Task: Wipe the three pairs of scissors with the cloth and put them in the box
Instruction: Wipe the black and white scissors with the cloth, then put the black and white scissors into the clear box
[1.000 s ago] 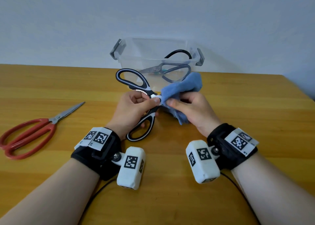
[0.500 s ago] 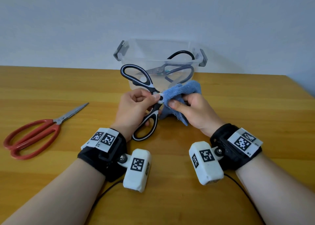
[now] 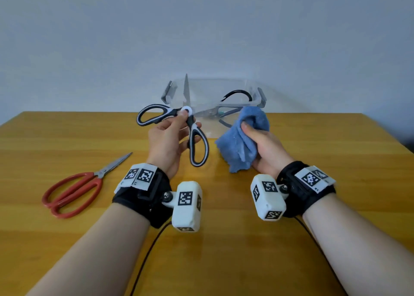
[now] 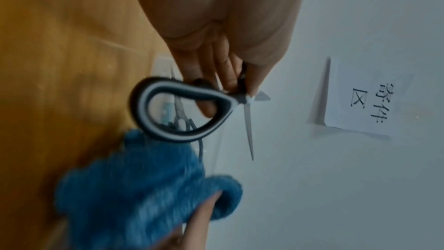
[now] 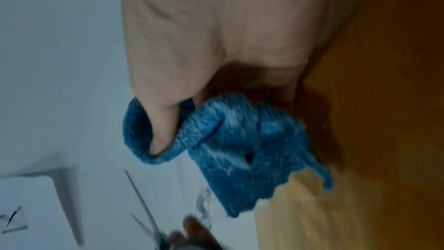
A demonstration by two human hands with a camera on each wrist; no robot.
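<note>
The left hand (image 3: pixel 167 143) pinches the black-and-white kitchen scissors (image 3: pixel 179 125) near the pivot, thumb and fingers curled round the handle necks, and holds them above the wooden table (image 3: pixel 336 152) with the blades pointing up toward 12 o'clock and the handle loops spread. The right hand (image 3: pixel 266 149), apart from the scissors at 3 o'clock of them, grips the bunched blue cloth (image 3: pixel 240 143), thumb pressed into its folds. At 12 o'clock, at the far table edge, stands the clear plastic box (image 3: pixel 224 89) with grey latches; a pair of black-handled scissors (image 3: pixel 233 103) lies inside it. The red-handled scissors (image 3: pixel 74 190) lie flat on the table at 9 o'clock of the left wrist, tips pointing toward 1 o'clock.
</note>
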